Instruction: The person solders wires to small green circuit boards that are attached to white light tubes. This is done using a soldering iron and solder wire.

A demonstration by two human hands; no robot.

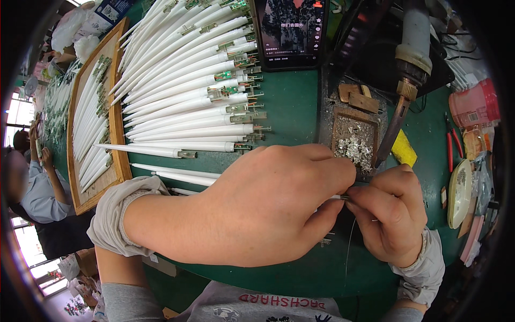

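Note:
My left hand (279, 198) is closed, thumb and forefinger pinching a small white piece with a thin metallic end (344, 197). Most of that piece is hidden inside the hand. Against the same end press the closed fingertips of my right hand (394, 209). A thin wire (350, 244) hangs down from beside the right thumb; its upper part is hidden by the fingers. Just beyond both hands, the tip of an upright soldering iron (394, 123) points down near a brown tray (337, 119) of silvery solder bits.
White tapered sticks (185, 115) with small green circuit boards fan out at left. Further left, a wooden-framed tray (119, 134) holds more. A phone (289, 35) stands at the back. Yellow sponge (404, 148), red-handled pliers (450, 147) and an oval dish (460, 193) are at right. Another person (45, 188) sits far left.

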